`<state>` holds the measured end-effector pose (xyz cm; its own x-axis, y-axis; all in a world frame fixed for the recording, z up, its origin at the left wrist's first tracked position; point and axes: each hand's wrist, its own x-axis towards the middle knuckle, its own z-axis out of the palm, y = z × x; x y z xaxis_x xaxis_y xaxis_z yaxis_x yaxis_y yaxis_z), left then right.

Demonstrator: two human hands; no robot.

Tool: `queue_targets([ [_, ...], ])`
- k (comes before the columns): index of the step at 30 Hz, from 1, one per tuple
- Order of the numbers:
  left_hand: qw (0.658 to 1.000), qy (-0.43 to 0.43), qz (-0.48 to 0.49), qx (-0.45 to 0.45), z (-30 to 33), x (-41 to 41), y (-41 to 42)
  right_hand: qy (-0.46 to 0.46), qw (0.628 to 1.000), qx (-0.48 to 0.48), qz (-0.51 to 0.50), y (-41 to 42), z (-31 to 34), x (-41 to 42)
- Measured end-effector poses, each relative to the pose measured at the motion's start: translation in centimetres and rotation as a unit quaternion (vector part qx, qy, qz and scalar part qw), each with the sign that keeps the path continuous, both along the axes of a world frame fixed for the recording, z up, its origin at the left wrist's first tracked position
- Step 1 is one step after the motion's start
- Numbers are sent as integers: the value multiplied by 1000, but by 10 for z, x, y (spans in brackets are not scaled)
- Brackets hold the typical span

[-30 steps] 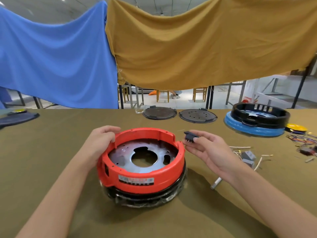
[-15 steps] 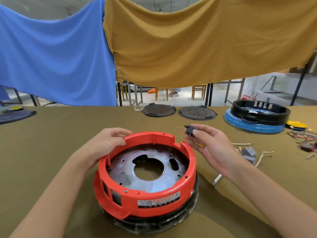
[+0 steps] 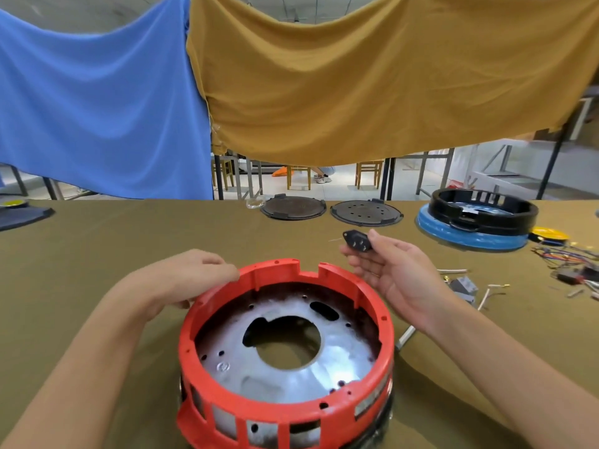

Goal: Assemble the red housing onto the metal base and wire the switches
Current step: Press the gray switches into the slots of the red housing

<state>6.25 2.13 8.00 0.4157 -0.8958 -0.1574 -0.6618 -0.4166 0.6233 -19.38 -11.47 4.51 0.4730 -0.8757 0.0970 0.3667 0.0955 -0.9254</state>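
Since the earlier frame the red housing [image 3: 285,354] sits closer to the near edge of the table [image 3: 97,241] and has turned, so its label now faces right; the right hand [image 3: 393,273] has lifted its part higher. The housing rests around the metal base [image 3: 285,361], whose shiny plate with a large central hole shows inside the ring. The left hand [image 3: 191,277] grips the housing's far-left rim, fingers curled over the edge. The right hand, palm up beyond the housing's far-right rim, pinches a small black switch [image 3: 356,241] between thumb and fingertips, clear of the housing. Loose wires [image 3: 570,257] lie near the table's right edge, and two dark discs [image 3: 330,209] sit along the far edge.
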Motion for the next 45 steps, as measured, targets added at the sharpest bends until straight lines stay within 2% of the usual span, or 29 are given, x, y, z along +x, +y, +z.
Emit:
queue_targets([
  [3, 995, 8, -43, -92, -6, -5, -7, -2, 1000, 0, 17, 2, 1, 1],
  [7, 984, 64, -132, -106, -15, -10, -13, 24, 999, -17, 20, 4, 4, 2],
  [10, 981, 69, -142, -110, -16, -6, -13, 89, 994, -66, 3, 6, 6, 3],
  [13, 981, 55, -150, -112, -17, -4, -13, 101, 991, -83, 26, 6, 13, 10],
  [16, 979, 39, -151, -134, -19, -4, -15, 137, 977, -153, 60, 5, 26, 21],
  [20, 962, 40, -133, -236, -18, -3, -19, 199, 940, -268, 68, 9, 27, 36],
  [23, 946, 60, -166, -273, -18, -8, -21, 159, 943, -288, 58, 12, 20, 39],
  [27, 934, 32, -221, -280, -18, -16, -24, 130, 931, -336, 60, 14, 18, 38],
  [33, 909, -30, -224, -350, -14, -24, -22, 134, 929, -339, 64, 18, 18, 41],
  [41, 894, 60, -220, -385, -13, -27, -22, 199, 904, -368, 87, 26, 22, 42],
  [45, 898, 88, -236, -361, -14, -27, -21, 209, 910, -341, 109, 28, 24, 41],
])
